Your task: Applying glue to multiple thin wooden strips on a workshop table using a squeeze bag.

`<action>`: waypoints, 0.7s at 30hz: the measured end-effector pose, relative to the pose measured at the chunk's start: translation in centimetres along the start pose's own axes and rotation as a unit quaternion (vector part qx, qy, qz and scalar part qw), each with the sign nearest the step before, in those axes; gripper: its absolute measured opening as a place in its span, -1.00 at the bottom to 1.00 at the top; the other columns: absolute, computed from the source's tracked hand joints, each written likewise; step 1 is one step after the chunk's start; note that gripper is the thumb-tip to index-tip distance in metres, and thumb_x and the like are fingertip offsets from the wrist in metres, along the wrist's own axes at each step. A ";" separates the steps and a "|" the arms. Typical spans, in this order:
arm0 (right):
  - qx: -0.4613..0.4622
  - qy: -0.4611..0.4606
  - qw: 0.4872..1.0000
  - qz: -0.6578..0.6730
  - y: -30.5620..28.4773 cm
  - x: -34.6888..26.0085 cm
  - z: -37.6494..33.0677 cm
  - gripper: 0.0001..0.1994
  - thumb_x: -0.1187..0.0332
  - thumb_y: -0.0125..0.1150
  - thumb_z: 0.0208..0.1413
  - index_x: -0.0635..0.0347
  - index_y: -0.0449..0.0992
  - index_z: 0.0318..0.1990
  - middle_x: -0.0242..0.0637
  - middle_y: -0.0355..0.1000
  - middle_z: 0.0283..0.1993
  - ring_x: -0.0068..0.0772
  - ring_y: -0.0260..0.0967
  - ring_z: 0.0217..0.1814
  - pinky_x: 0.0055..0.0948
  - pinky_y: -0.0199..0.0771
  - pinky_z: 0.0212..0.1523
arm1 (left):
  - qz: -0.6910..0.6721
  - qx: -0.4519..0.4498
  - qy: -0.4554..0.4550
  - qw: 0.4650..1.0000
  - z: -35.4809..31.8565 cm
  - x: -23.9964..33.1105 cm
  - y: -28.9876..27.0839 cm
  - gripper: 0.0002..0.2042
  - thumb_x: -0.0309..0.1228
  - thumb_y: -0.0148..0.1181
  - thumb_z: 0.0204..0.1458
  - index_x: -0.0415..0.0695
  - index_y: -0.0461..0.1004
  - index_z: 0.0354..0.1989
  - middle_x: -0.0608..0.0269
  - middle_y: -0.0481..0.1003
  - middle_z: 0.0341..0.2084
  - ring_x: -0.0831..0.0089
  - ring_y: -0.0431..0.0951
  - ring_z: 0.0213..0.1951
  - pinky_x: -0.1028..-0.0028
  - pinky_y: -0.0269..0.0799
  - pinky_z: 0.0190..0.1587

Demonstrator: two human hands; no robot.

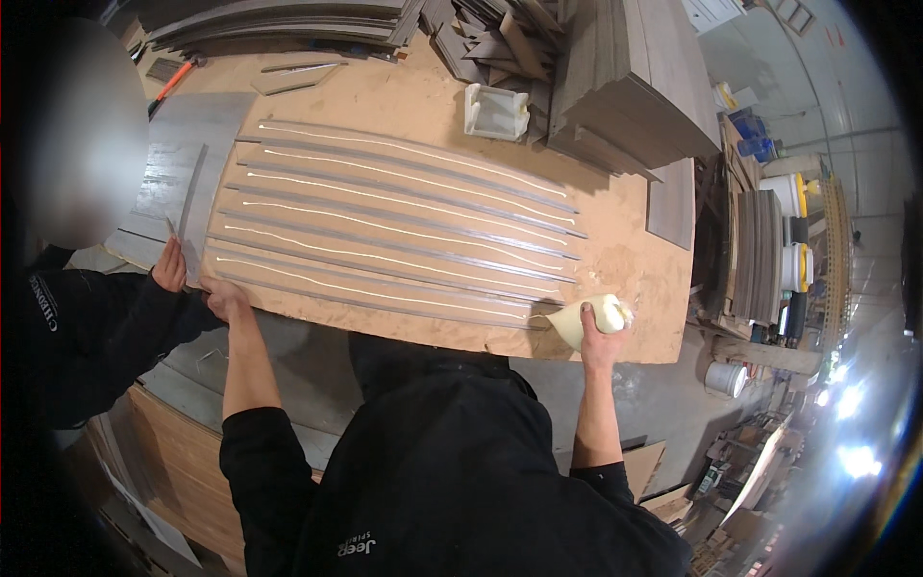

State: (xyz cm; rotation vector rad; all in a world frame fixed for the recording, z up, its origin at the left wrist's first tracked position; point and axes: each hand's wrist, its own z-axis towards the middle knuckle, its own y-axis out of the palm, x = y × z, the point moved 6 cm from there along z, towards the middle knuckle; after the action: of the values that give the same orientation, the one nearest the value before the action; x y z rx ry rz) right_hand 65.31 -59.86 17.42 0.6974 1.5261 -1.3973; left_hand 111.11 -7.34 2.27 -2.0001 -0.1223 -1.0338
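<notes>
My right hand (603,338) squeezes a plastic bag of cream-coloured glue (567,327), its narrow tip pointing left at the end of the nearest strip. Several long thin grey strips (404,207) lie side by side across the tan worktable (635,322). Wavy cream glue lines (385,224) run lengthwise along them. At the front left edge of the table, my left hand (227,298) is curled at the edge, its fingertips partly hidden. Close beside it is a co-worker's hand (169,265) with a thin pointed tool.
A grey panel (197,125) lies at the left, near an orange-handled tool (176,81). Tall stacks of grey boards (635,77) and a clear plastic tub (496,112) stand at the back. A co-worker in a dark sleeve (106,327) is at my left. A white bucket (726,379) sits on the floor at right.
</notes>
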 end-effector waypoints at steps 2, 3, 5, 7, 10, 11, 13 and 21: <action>-0.019 0.026 0.999 -0.029 -0.1 -0.3 0.2 -0.61 0.35 0.54 -0.04 0.37 0.52 -0.13 -0.24 0.55 -0.21 -0.44 0.50 -0.19 -0.38 0.51 -0.12 | -0.009 -0.023 -0.058 0.998 0.1 -0.7 0.2 -0.17 0.24 -0.36 0.22 -0.39 0.36 0.20 -0.28 0.43 0.14 -0.15 0.42 0.18 0.11 0.26 0.26; -0.015 0.025 0.999 -0.028 -0.6 0.2 0.1 -0.61 0.35 0.54 -0.04 0.37 0.52 -0.13 -0.24 0.55 -0.21 -0.44 0.50 -0.19 -0.38 0.51 -0.12 | -0.011 -0.026 -0.056 0.998 -0.4 -0.4 0.1 -0.17 0.24 -0.36 0.22 -0.39 0.36 0.20 -0.28 0.43 0.14 -0.15 0.42 0.18 0.11 0.26 0.26; -0.038 -0.013 0.991 -0.129 -0.8 1.6 0.2 -0.54 0.32 0.47 0.03 0.28 0.42 0.02 -0.29 0.49 -0.20 -0.49 0.47 -0.13 -0.36 0.54 -0.15 | -0.048 -0.020 -0.018 0.998 -1.6 0.7 0.0 -0.17 0.25 -0.37 0.22 -0.37 0.37 0.19 -0.30 0.43 0.14 -0.16 0.42 0.18 0.10 0.27 0.25; 0.021 0.063 0.997 0.036 -0.7 1.4 -0.2 -0.56 0.24 0.42 0.08 0.24 0.42 0.03 -0.30 0.50 -0.18 -0.44 0.48 -0.14 -0.34 0.56 -0.17 | -0.023 0.000 -0.038 0.999 1.7 -1.4 0.5 -0.15 0.28 -0.34 0.19 -0.37 0.39 0.19 -0.28 0.44 0.13 -0.13 0.44 0.18 0.12 0.28 0.25; -0.068 0.250 0.855 0.449 -0.4 4.0 -0.6 -0.53 -0.11 0.06 0.25 0.04 0.45 0.09 -0.30 0.49 -0.03 -0.29 0.49 -0.09 -0.39 0.57 -0.29 | -0.001 0.017 -0.046 0.999 1.7 -1.5 0.8 -0.13 0.31 -0.32 0.17 -0.37 0.42 0.17 -0.29 0.45 0.12 -0.11 0.45 0.17 0.12 0.29 0.25; -0.195 0.232 0.776 0.553 -0.2 3.6 -0.7 -0.49 -0.18 -0.02 0.26 0.00 0.45 0.12 -0.30 0.48 0.02 -0.28 0.49 -0.04 -0.41 0.55 -0.32 | -0.006 0.025 -0.035 0.999 0.9 -1.1 0.6 -0.13 0.31 -0.33 0.17 -0.37 0.43 0.15 -0.31 0.45 0.11 -0.13 0.44 0.17 0.10 0.28 0.25; -0.274 0.222 0.677 0.646 2.5 -0.3 -1.5 -0.43 -0.27 -0.05 0.23 -0.09 0.46 0.14 -0.24 0.46 0.10 -0.27 0.46 0.01 -0.40 0.50 -0.41 | 0.001 0.019 -0.019 1.000 0.4 -0.7 0.3 -0.15 0.29 -0.35 0.19 -0.36 0.38 0.18 -0.32 0.44 0.11 -0.17 0.43 0.17 0.08 0.28 0.24; -0.387 0.395 0.524 0.647 12.0 -3.1 -7.2 -0.36 -0.36 -0.11 0.21 -0.10 0.46 0.16 -0.28 0.35 -0.12 -0.25 0.30 -0.26 -0.38 0.34 -0.63 | 0.076 0.047 0.130 0.987 12.2 -10.6 1.3 -0.26 0.17 -0.30 0.27 -0.38 0.30 0.19 -0.41 0.41 0.10 -0.29 0.41 0.14 0.01 0.30 0.18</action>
State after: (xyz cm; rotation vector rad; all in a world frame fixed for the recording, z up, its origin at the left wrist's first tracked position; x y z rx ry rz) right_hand 75.28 -49.99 14.38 1.4583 1.3310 0.8630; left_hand 112.36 3.61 -9.56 -1.7435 0.1167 -1.1573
